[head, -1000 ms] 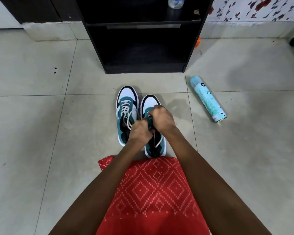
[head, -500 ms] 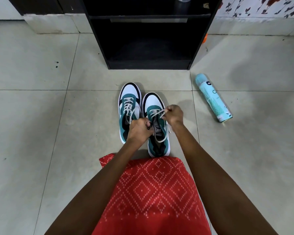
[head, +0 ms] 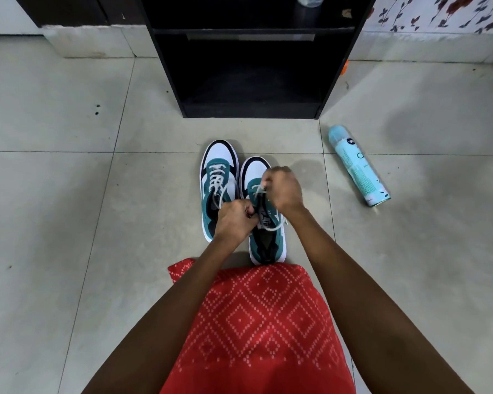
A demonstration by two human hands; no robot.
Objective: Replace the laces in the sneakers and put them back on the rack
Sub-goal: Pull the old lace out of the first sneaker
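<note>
Spray can (head: 358,166) right of sneakers (head: 219,150), rack (head: 251,110) just beyond.

Open floor (head: 54,223) runs wide left of the two sneakers (head: 218,153), and a strip of it lies between their toes and the black rack (head: 251,110). To the right a spray can (head: 356,166) lies on its side, narrowing that flank.

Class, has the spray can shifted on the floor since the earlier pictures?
No. The can still lies across the same tile seam, just right of the rack's front corner.
</note>
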